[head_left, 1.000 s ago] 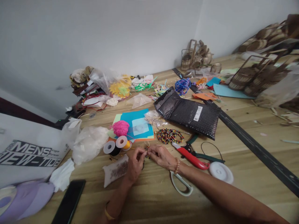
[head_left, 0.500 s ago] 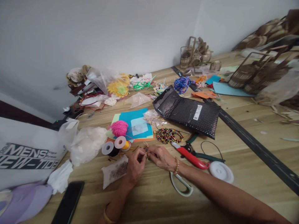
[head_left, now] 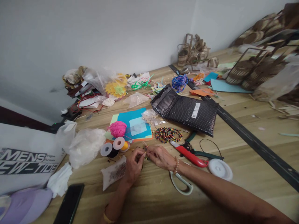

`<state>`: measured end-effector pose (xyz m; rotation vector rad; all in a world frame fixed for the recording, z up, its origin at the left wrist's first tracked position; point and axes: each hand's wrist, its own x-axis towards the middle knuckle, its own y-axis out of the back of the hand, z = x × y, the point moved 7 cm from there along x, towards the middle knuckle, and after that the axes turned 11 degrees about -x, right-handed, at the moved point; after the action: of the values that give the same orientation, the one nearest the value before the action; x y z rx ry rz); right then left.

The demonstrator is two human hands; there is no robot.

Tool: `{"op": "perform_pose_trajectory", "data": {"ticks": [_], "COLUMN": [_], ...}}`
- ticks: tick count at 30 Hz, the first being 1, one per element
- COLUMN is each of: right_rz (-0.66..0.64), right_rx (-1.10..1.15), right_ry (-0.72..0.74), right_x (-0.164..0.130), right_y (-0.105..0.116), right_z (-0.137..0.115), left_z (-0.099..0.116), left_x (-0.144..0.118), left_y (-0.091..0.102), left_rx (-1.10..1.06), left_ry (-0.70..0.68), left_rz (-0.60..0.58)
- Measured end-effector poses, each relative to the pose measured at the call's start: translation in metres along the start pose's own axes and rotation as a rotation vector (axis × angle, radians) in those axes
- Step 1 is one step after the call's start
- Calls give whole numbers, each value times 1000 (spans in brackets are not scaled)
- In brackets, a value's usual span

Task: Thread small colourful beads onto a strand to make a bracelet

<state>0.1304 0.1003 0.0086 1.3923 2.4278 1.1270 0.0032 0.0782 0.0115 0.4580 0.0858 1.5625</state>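
Note:
My left hand and my right hand meet fingertip to fingertip over the table, both closed in a pinch. Between them is a small beaded cord, mostly covered by the fingers; thin ends stick up past them. Left of my left hand lies a clear packet of small beads. Spools of black thread and yellow thread stand just beyond. Under my right wrist lie scissors with a white handle, partly hidden. A coil of multicoloured beads sits beyond my right hand.
A red-handled knife, green-handled pliers and a white spool lie to the right. Behind are a black bubble mailer, blue paper and pink yarn. A phone lies front left; small woven baskets stand far right.
The view has shifted slightly, so most things sit a little further left. My fingers have moved slightly at the cord; both hands stay pinched together in the same place.

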Motion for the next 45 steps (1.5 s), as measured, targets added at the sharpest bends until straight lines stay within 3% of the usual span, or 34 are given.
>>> {"op": "perform_pose_trajectory", "data": {"ticks": [4,12,25,35,40,45], "right_rz": [-8,-25,4,44,203,294], "right_rx": [51,96,56,115,118,149], "right_ry": [-53,-68,-29,-88,-35,22], "right_x": [0,1,1,0,0,-2], "right_y": [-1,-1,-2,0,15,20], "right_z": [4,7,5,8,4,1], "left_z": [-4,-12,-7,-16,-24,-28], "left_x": [4,4,0,2,3,2], "left_y": [6,14,1,7,5,3], "left_rx": [-153,-168,-120,-372,-541,-533], "left_ry": [106,214,194,313,387,411], "left_rz": [-15,47,58,136,113,102]}}
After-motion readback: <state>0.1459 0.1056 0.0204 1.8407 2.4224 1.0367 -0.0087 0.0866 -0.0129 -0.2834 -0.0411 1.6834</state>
